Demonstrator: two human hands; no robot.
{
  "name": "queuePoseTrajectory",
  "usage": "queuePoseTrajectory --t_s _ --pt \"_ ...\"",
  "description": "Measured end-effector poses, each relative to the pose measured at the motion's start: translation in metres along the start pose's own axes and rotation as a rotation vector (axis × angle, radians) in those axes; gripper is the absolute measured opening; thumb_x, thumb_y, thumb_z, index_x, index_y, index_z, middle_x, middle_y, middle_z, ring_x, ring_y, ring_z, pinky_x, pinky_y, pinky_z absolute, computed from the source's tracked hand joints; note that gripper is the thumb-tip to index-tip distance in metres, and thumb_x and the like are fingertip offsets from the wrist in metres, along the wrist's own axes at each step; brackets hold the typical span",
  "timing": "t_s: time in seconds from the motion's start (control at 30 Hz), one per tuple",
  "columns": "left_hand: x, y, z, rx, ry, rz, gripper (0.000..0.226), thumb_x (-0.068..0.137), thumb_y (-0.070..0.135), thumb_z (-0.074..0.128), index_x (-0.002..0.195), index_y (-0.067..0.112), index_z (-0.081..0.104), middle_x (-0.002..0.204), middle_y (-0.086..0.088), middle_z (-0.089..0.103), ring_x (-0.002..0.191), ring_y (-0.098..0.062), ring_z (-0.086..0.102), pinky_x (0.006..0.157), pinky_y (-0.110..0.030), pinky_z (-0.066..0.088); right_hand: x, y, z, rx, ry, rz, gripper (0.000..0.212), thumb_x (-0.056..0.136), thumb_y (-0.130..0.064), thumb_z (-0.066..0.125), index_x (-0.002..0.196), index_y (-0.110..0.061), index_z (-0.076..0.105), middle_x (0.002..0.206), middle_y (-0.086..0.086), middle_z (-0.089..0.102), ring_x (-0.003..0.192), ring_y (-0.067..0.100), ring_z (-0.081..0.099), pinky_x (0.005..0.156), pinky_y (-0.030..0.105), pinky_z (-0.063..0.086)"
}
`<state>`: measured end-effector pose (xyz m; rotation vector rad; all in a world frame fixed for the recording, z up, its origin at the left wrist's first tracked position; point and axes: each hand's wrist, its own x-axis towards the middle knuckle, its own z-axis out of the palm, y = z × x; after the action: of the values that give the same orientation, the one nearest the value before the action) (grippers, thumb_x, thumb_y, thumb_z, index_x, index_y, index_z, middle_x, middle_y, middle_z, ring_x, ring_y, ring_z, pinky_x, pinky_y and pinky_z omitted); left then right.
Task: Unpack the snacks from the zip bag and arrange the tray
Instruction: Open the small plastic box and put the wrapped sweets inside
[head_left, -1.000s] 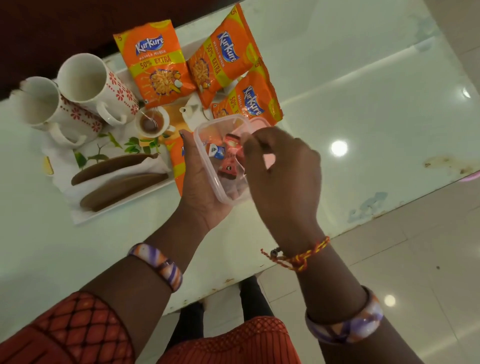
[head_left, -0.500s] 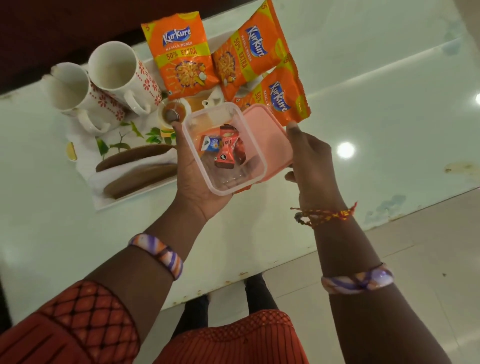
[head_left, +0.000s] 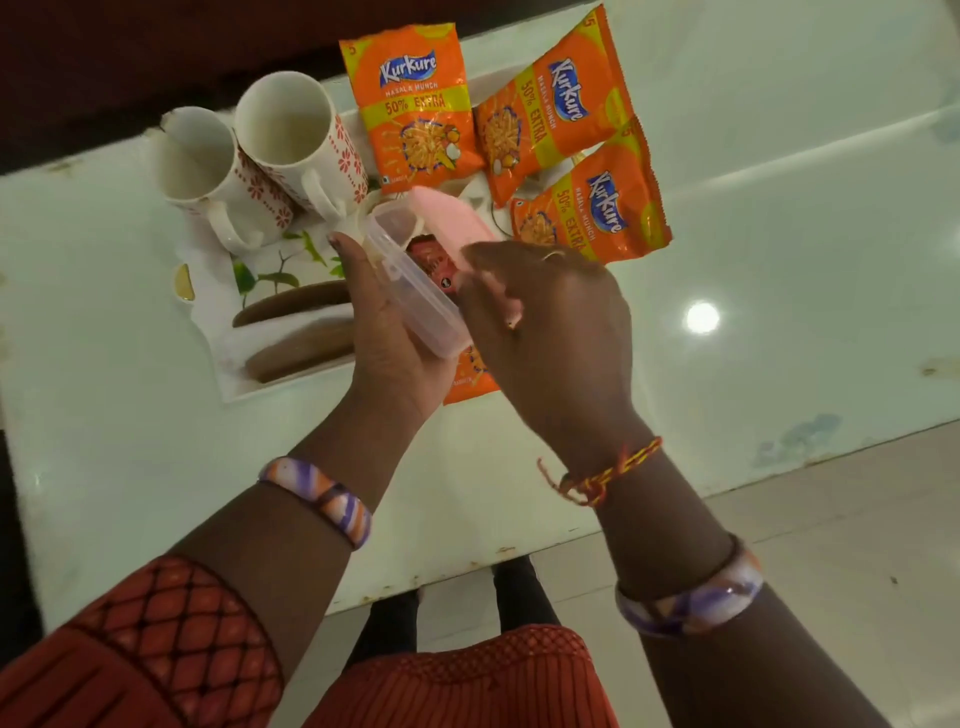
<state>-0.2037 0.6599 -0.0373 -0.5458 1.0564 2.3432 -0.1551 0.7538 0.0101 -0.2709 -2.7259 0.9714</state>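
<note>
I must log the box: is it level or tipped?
Tipped. The box in the left hand leans rightward, its open side facing the right hand.

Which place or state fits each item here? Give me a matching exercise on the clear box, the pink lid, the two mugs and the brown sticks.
Items:
1. clear box
2. pink lid
3. two mugs
4. brown sticks

Descriptions:
A. lying side by side on the tray, nearest the person
B. held tilted in the left hand
C. standing together at the tray's far left
D. just behind the tilted container, by the right hand

Pairs: 1-B, 2-D, 3-C, 4-A
</note>
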Motion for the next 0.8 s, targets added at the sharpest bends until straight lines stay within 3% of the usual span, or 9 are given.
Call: queuePoseTrajectory --t_s 0.07,0.17,0.53,0.7,0.8 --pt "0.000 0.000 -0.001 -0.012 0.022 0.001 0.076 0.089 0.065 0.009 0.133 0.010 0.039 0.098 -0.009 0.066 0.085 -0.018 0.070 0.072 -0.031 0.058 -0.005 -0.004 0.010 -0.035 0.006 -0.051 0.020 0.080 -0.019 0.057 0.092 -0.011 0.071 0.093 0.009 0.075 0.079 0.034 0.065 0.061 0.042 0.052" --pt "-0.001 0.000 -0.004 -0.028 0.028 -0.004 0.072 0.090 0.063 0.008 0.126 0.010 0.041 0.093 -0.009 0.064 0.077 -0.017 0.071 0.066 -0.028 0.058 -0.008 -0.005 0.019 0.029 -0.016 -0.045 0.022 0.082 -0.019 0.055 0.096 -0.012 0.070 0.100 0.005 0.074 0.085 0.032 0.062 0.066 0.044 0.051" --pt "-0.013 0.005 -0.012 -0.072 0.086 0.010 0.070 0.093 0.058 0.014 0.138 0.009 0.036 0.099 -0.008 0.060 0.082 -0.017 0.069 0.062 -0.027 0.057 0.002 0.001 0.029 0.229 -0.100 -0.099 0.019 0.079 -0.020 0.060 0.092 -0.015 0.073 0.100 0.000 0.074 0.092 0.028 0.064 0.079 0.048 0.049" --pt "-0.016 0.007 -0.007 -0.125 0.077 -0.005 0.070 0.093 0.058 0.012 0.138 0.009 0.033 0.095 -0.008 0.056 0.095 -0.021 0.058 0.070 -0.028 0.059 -0.005 -0.001 0.031 0.264 -0.080 -0.118 0.022 0.077 -0.023 0.061 0.093 -0.013 0.073 0.102 0.003 0.074 0.098 0.029 0.063 0.083 0.051 0.048" --pt "-0.015 0.004 -0.004 -0.205 0.117 0.009 0.063 0.095 0.054 0.017 0.130 0.008 0.041 0.095 -0.008 0.062 0.104 -0.024 0.055 0.088 -0.034 0.051 -0.010 -0.008 0.031 0.262 -0.048 0.029 0.026 0.078 -0.031 0.061 0.101 -0.025 0.070 0.130 0.004 0.059 0.126 0.031 0.040 0.104 0.042 0.026"
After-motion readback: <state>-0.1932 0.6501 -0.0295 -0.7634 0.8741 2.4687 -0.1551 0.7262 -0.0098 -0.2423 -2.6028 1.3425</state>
